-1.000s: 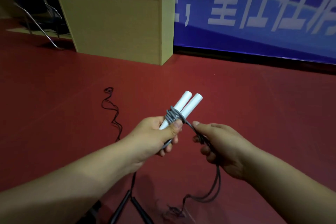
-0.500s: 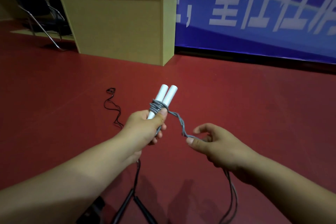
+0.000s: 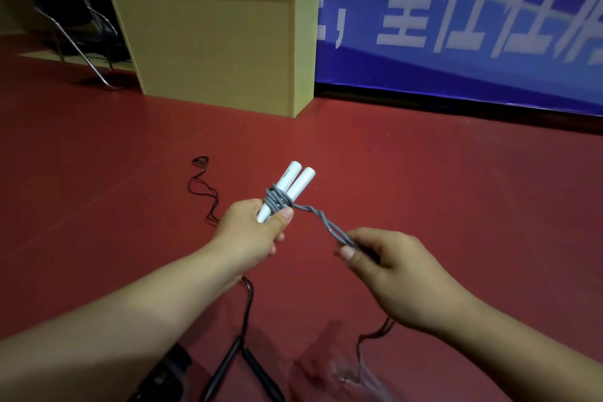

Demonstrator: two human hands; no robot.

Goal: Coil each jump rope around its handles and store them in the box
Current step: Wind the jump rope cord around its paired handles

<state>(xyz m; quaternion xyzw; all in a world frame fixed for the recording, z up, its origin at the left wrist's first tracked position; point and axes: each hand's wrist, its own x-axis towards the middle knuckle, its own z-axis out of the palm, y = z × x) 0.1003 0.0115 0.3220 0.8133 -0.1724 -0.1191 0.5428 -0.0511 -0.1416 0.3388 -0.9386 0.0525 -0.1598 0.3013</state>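
**Grey rope partly wound on white handles, both hands engaged**

The left hand [image 3: 253,232] grips the pair of white handles [image 3: 295,184], held side by side and tilted up and away from the person. Its fingers are curled round the lower part of the handles, and the thumb presses on the lowest turns of the grey rope [image 3: 321,217]. Several turns of that rope are already wrapped round the handles just above the thumb.

From the wraps a doubled, twisted length of grey rope runs down and to the right into the right hand [image 3: 388,268]. The right hand's fingers are curled round the rope, with the thumb closing on it. Below the right hand the rope hangs slack toward the red floor [image 3: 456,192].

A second jump rope, black [image 3: 208,192], lies on the floor. Its thin cord trails away behind the left hand, and its two black handles [image 3: 241,365] lie near the lower edge of the view, close together at one end.

A tan wooden box [image 3: 222,49] stands on the floor well beyond the hands, against a blue banner [image 3: 456,10] with white characters. A folding chair [image 3: 65,19] stands to the left of the box.
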